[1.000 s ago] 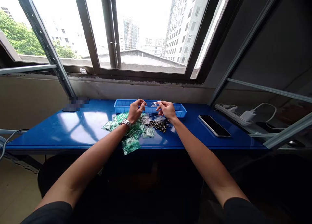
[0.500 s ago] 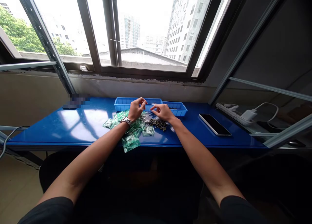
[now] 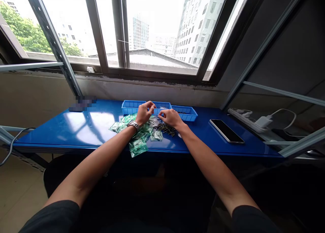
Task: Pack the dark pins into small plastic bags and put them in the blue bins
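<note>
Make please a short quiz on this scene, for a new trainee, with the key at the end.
1. On which wrist is the watch, left or right?
2. True or false: the phone lies on the bench to the right of the tray.
3. What lies just below the right hand? A) loose pins B) a charger C) a cable

Key: 1 left; 2 true; 3 A
</note>
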Action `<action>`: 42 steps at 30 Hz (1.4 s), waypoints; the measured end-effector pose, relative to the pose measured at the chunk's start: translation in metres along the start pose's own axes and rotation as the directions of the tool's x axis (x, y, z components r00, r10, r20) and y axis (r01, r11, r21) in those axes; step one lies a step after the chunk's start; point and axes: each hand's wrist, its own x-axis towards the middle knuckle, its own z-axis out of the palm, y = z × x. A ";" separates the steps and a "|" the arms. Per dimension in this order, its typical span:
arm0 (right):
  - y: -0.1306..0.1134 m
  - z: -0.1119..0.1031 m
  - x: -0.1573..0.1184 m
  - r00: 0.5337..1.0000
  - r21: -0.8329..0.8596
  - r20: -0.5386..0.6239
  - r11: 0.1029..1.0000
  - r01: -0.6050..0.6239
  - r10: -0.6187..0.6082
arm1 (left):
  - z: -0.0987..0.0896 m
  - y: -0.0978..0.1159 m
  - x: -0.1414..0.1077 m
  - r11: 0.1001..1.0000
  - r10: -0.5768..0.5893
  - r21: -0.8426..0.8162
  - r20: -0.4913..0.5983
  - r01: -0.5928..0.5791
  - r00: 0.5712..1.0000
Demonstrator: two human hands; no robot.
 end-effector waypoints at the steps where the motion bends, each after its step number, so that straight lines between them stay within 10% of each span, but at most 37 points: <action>1: 0.001 0.000 0.000 1.000 0.022 -0.021 1.000 0.003 -0.002 | 0.000 0.000 0.000 1.000 -0.001 0.001 -0.002 0.001 1.000; 10: 0.010 -0.001 0.002 0.967 0.433 -0.248 0.900 0.053 0.062 | -0.002 0.003 0.000 0.998 -0.001 0.058 0.002 0.001 1.000; 26: 0.007 -0.006 0.006 0.957 0.852 -0.126 0.522 -0.030 0.261 | -0.001 0.005 0.000 1.000 0.013 0.006 0.095 -0.014 0.995; 34: 0.006 -0.006 0.000 0.988 0.604 -0.111 0.797 -0.020 0.108 | -0.001 0.001 0.002 0.999 -0.014 -0.038 0.012 0.014 1.000; 42: 0.006 -0.004 0.002 0.978 0.684 -0.135 0.729 -0.025 0.160 | -0.001 0.001 0.002 0.999 -0.019 -0.033 0.001 0.019 1.000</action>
